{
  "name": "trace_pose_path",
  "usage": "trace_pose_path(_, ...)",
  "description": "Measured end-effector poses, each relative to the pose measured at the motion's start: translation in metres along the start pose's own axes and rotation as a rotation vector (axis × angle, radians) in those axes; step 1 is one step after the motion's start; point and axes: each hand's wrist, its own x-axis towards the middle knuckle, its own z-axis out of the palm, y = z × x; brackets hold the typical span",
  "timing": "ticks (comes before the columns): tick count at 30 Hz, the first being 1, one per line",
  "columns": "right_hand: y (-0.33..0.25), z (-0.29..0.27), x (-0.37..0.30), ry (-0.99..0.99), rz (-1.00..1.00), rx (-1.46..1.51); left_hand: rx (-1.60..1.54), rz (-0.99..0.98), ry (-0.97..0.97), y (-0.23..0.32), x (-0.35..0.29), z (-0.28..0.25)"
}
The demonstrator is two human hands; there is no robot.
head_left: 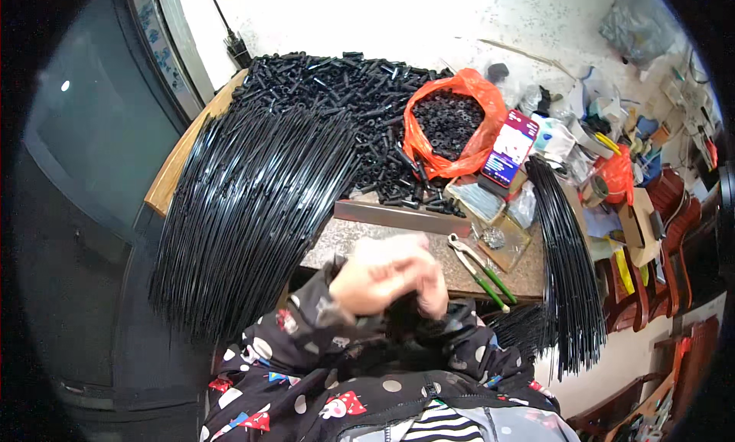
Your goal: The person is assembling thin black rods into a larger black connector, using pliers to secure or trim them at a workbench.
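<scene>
My left hand [371, 281] and my right hand [433, 290] meet close to my body, in front of the table edge. Both are smeared by motion; their fingers look bent toward each other, and whatever may be between them does not show. Just beyond them a long metal bar [402, 217] lies along the front of a pile of short black tubular parts [329, 82]. Green-handled pincers [481, 272] rest to the right of my hands. A big bundle of thin black rods [253, 205] spreads over the table's left side.
An orange plastic bag [491, 97] holds small black rings [448, 124]. Against it leans a lit phone [509, 151]. A second bundle of black rods [563, 266] hangs over the right edge. Farther right are a cardboard box [639, 224], plastic bags and wooden chairs [674, 235].
</scene>
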Motion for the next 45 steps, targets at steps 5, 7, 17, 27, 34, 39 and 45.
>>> trace_pose_path(5,0.009,-0.022,-0.012,0.16,0.196,-0.022,-0.47,0.117,-0.809,-0.022,0.039,-0.031)
trace_pose_path(7,0.02,-0.013,-0.01,0.268,0.279,0.113,-0.275,-0.19,-0.156,-0.066,0.04,-0.055)
trace_pose_path(17,0.013,-0.03,0.001,0.381,0.256,0.069,1.159,-0.14,-0.069,-0.231,0.186,-0.107)
trace_pose_path(27,0.015,-0.031,0.001,0.349,0.292,0.096,1.234,-0.428,-0.307,-0.208,0.193,-0.123)
trace_pose_path(34,0.006,-0.013,0.002,0.41,0.257,-0.102,-0.069,-0.073,0.298,-0.196,0.155,-0.149)
trace_pose_path(39,-0.007,0.02,-0.009,0.311,0.256,-0.144,0.713,0.041,-0.015,-0.145,0.099,-0.12)
trace_pose_path(45,0.014,0.011,-0.015,0.27,0.241,-0.107,1.123,-0.686,-0.193,-0.163,0.067,-0.084)
